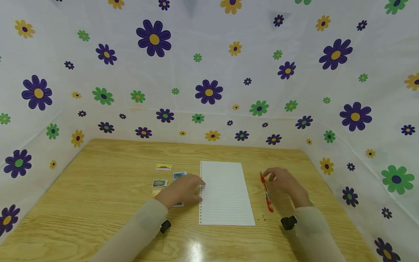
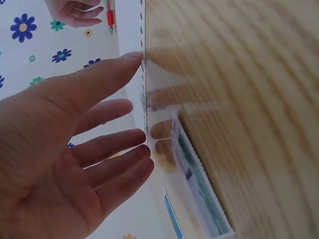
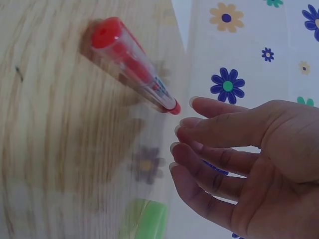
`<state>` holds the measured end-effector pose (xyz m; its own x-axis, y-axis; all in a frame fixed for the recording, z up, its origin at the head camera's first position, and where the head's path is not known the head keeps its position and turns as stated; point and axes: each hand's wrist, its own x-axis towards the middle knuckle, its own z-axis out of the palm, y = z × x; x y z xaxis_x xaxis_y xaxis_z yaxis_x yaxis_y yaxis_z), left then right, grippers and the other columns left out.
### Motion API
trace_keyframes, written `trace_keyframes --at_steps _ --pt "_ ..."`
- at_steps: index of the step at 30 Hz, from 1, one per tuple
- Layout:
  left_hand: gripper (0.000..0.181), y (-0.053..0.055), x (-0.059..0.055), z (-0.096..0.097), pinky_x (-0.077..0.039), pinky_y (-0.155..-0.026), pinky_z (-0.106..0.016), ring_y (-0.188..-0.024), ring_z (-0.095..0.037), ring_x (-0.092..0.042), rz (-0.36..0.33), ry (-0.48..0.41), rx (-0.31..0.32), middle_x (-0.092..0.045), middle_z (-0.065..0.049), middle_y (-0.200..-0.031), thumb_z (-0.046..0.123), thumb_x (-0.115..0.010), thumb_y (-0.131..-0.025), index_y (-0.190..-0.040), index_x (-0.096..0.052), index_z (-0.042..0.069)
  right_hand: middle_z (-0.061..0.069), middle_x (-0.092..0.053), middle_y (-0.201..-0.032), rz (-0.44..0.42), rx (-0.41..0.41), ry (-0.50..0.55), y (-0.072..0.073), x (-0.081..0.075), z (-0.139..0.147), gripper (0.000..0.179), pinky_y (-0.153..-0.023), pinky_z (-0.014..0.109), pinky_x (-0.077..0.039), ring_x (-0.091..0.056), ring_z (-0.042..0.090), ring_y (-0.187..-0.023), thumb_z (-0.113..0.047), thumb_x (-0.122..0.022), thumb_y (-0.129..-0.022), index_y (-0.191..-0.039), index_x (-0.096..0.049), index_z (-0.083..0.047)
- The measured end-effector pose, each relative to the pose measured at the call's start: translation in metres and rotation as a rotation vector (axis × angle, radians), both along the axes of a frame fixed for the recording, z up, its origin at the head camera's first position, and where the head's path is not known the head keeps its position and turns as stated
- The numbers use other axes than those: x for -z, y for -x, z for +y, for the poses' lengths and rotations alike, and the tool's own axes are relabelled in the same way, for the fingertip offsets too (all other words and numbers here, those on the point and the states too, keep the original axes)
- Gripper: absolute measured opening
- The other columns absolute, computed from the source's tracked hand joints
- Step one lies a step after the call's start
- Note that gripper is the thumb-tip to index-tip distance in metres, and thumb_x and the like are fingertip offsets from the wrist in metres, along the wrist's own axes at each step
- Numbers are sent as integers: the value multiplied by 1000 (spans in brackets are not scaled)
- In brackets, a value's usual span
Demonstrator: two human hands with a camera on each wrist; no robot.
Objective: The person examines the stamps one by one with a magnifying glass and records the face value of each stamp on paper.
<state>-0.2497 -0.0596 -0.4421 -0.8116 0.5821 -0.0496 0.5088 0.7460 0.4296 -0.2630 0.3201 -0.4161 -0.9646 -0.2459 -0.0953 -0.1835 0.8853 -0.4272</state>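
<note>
A white lined sheet of paper [image 1: 226, 193] with punched holes down its left edge lies on the table. My left hand [image 1: 184, 191] is at that edge, thumb and fingers spread apart; whether the fingertips press the sheet, I cannot tell. Right of the sheet lies a red pen [image 1: 266, 194], uncapped tip pointing away from me. My right hand [image 1: 281, 180] hovers beside the tip end, fingers loosely bent around nothing. In the right wrist view, a small gap separates those fingertips [image 3: 182, 122] from the pen [image 3: 137, 67].
Several small stamp-like pictures [image 1: 160, 183] lie left of the sheet, some partly hidden by the left hand. A green object [image 3: 152, 221] sits near the right hand. Dark crumbs [image 1: 263, 219] lie below the pen. Flower-patterned white cloth [image 1: 209, 65] surrounds the wooden table [image 1: 98, 193].
</note>
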Motion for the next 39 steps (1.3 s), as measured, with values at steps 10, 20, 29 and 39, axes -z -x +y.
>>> trace_keyframes --at_steps 10,20,29,39 --pt "42 9 0 2 -50 -90 -39 -109 -23 -62 -31 -29 -29 -74 -9 -127 25 -90 -80 -117 -78 8 17 -71 -91 -6 -52 -43 11 7 -5 36 -68 34 -48 -58 26 -80 12 -53 -85 -113 -71 -3" --pt "42 8 1 3 -48 -89 -41 -105 -21 -57 -83 -57 -62 -72 -8 -128 24 -90 -81 -118 -77 10 10 -67 -84 82 -53 -66 12 12 -13 26 -77 42 -52 -56 22 -78 16 -62 -82 -93 -73 -4" --pt "42 5 2 3 -49 -100 -46 -115 -26 -59 -95 -76 -76 -70 -12 -132 22 -89 -81 -119 -77 8 6 -70 -79 147 -45 -34 12 15 -11 17 -70 35 -50 -57 17 -73 9 -76 -80 -87 -74 -6" --pt "42 5 3 3 -50 -98 -45 -114 -25 -61 -92 -78 -67 -71 -12 -130 20 -89 -81 -118 -77 7 11 -71 -84 202 -1 17 14 19 -11 14 -71 39 -53 -60 22 -76 6 -75 -85 -92 -71 -6"
